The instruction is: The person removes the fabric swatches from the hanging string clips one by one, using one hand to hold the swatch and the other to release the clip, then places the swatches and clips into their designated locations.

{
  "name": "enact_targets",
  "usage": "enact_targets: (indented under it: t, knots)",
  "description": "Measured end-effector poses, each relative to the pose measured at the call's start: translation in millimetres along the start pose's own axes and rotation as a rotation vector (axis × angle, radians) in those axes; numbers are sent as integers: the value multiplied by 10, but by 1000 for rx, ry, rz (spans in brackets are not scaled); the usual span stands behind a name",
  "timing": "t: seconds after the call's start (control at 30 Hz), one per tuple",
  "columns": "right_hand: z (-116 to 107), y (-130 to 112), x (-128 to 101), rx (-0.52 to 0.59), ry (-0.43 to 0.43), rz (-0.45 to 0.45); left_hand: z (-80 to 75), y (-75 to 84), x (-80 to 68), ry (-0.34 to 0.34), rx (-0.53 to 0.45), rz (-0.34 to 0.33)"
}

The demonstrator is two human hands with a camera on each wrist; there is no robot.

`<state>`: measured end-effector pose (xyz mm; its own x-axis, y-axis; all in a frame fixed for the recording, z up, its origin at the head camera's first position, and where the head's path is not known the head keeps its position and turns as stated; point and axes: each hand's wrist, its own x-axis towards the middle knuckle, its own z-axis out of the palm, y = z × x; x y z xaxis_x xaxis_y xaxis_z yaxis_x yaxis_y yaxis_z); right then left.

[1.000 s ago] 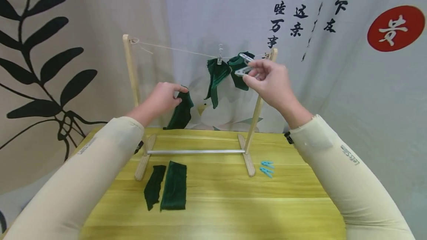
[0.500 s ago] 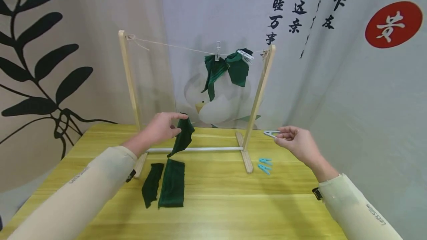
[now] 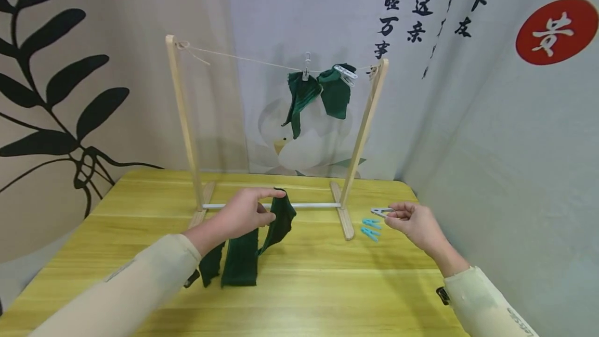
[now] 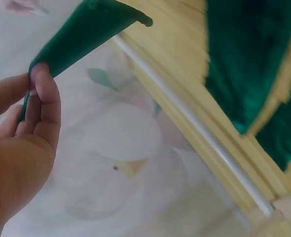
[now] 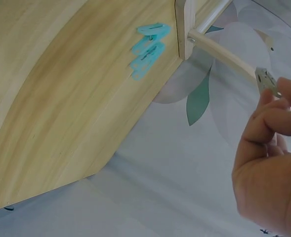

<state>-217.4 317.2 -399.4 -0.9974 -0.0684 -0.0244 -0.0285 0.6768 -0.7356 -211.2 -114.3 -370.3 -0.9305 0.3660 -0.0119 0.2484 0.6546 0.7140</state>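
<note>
My left hand [image 3: 248, 213] pinches a dark green cloth strip [image 3: 280, 223] between thumb and fingers, low over the yellow wooden table [image 3: 327, 285]; the left wrist view shows the same strip [image 4: 81, 34] hanging from my fingertips [image 4: 39, 79]. My right hand [image 3: 412, 220] pinches a white clothespin [image 3: 381, 211] just right of the rack, also seen as the white clothespin [image 5: 267, 81] in the right wrist view. Two green cloths [image 3: 239, 259] lie flat on the table. Two more green cloths [image 3: 318, 96] hang clipped on the string of the small wooden drying rack [image 3: 182, 118].
Two blue clothespins [image 3: 370, 228] lie on the table beside the rack's right foot [image 3: 345, 222], seen too as the blue clothespins [image 5: 147, 47] in the right wrist view. A printed fabric backdrop [image 3: 468, 92] hangs close behind and to the right.
Both hands have come down from the string to table height. The left hand carried its green strip down to the flat cloths; the right hand brought the white clothespin down near the blue ones.
</note>
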Motion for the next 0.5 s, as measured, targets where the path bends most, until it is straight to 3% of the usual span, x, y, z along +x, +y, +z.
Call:
enact_targets:
  t: [0.17, 0.27, 0.33, 0.5]
  knots:
    - [9, 36, 9, 1, 8, 15, -15, 118, -89, -52, -176, -11]
    - [44, 61, 31, -8, 7, 19, 39, 9, -21, -58, -195, -7]
    - [79, 75, 48, -5, 3, 25, 139, -158, 69, -45, -117, 3]
    - [180, 87, 71, 18, -14, 37, 490, -605, 241, 71, 322, 93]
